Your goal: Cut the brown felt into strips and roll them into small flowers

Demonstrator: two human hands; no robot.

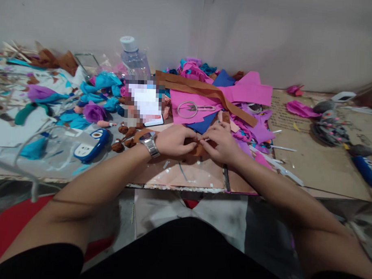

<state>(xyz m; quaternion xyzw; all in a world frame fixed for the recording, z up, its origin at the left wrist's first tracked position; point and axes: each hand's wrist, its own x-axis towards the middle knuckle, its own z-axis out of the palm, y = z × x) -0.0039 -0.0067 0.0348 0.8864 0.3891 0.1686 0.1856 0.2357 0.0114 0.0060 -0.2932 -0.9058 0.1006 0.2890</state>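
Both hands meet at the middle of a low work surface. My left hand (173, 140), with a metal watch on its wrist, is closed around a small piece of brown crepe paper (199, 148). My right hand (220, 142) pinches the same brown piece from the other side, fingers curled. A long brown paper strip (206, 89) runs behind the hands across pink sheets (236, 92). Scissors (191, 108) lie on the pink paper just beyond the hands.
Small brown paper buds (124, 138) sit left of my left hand. Blue and purple paper flowers (94, 111), a plastic bottle (134, 59) and a blue and white power strip (91, 145) fill the left. Dark objects (329, 127) and a cardboard sheet (319, 156) lie at right.
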